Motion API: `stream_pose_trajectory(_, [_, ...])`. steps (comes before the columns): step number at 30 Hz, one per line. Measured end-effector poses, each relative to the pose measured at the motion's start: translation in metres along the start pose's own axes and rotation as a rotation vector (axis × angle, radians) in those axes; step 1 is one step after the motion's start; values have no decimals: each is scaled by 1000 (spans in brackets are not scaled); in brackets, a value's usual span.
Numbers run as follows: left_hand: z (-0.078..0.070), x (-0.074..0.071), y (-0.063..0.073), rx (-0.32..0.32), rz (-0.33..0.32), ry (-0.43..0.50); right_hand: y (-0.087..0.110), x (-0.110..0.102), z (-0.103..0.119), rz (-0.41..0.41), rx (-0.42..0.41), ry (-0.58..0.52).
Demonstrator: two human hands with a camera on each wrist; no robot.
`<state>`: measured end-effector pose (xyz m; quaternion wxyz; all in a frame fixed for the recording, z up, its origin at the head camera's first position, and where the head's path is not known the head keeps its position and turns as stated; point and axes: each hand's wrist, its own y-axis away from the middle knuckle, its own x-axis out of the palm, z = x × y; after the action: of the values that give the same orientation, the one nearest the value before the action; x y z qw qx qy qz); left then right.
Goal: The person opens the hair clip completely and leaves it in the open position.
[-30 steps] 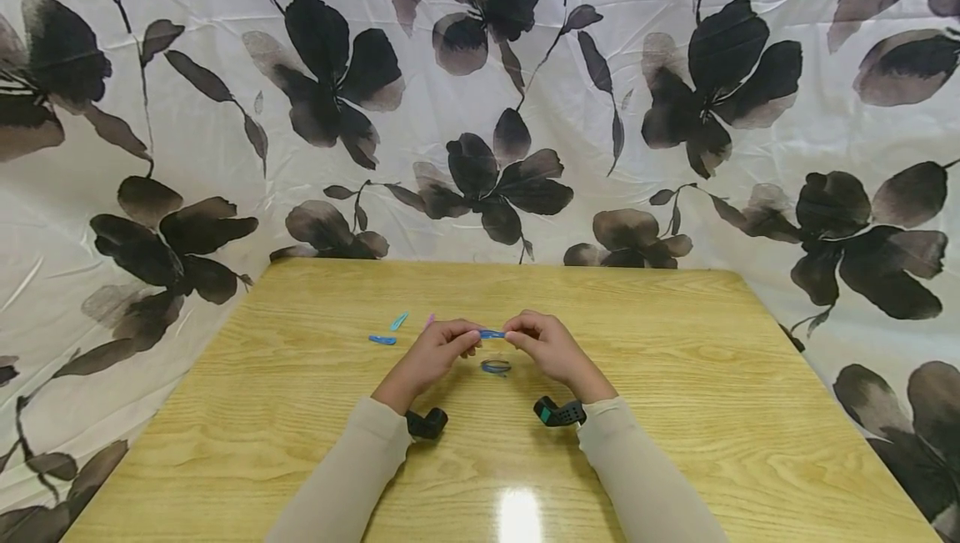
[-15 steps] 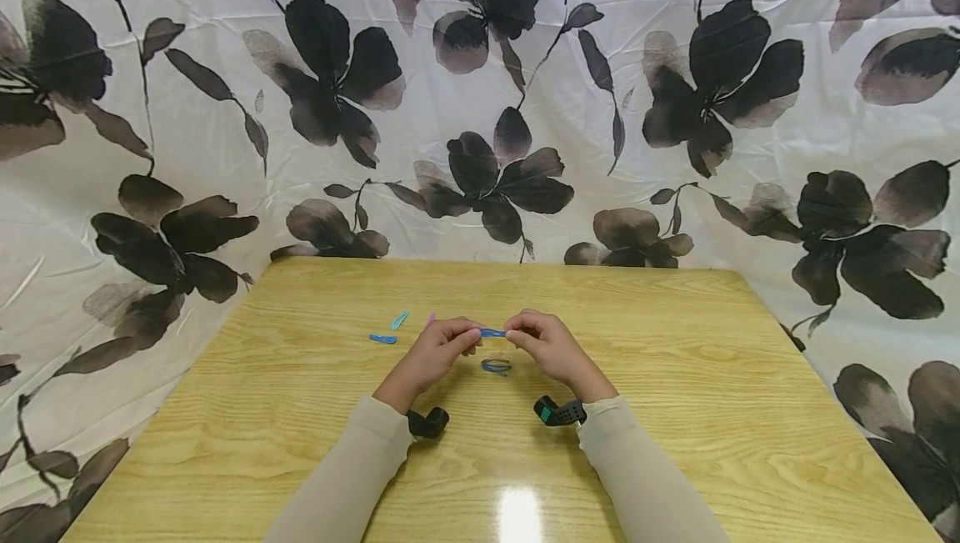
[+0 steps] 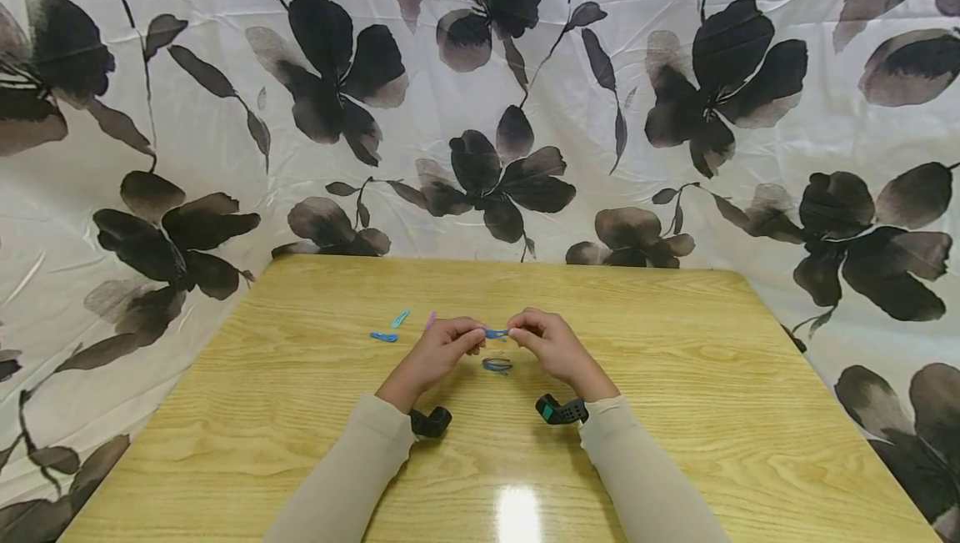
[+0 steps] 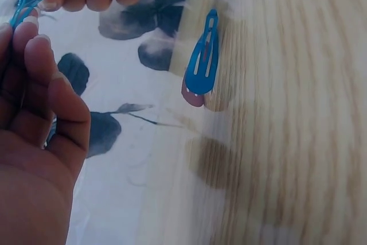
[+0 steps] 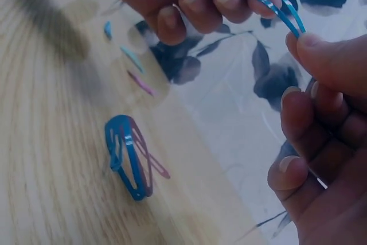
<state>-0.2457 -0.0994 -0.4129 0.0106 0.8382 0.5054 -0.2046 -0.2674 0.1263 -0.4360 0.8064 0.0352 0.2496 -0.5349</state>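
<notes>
Pinching a slender blue hair clip, left hand and right hand each gripping one end above the yellow wood-grain tabletop, splayed blue clip lying nearby, teal clip farther left.

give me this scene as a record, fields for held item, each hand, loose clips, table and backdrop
held item: blue snap hair clip, its strips parted
left hand: pinches one end of it
right hand: pinches the opposite end
loose clip, near: second blue clip, closer to the person than the held one
loose clips, left side: third blue clip, turquoise clip, pink clip
surface: wood-grain table
backdrop: pale cloth, dark flower print
</notes>
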Motion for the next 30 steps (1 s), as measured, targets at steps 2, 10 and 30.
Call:
stream_pose_trajectory(2, [2, 0, -2, 1, 3, -11, 0, -1, -1, -8, -4, -1])
stream_pose_trajectory(10, [32, 0, -11, -13, -16, -5, 1, 0, -3, -26, -18, -19])
stream_pose_trajectory(30, [33, -6, -10, -25, -80, -109, 1, 1, -5, -29, 5, -7])
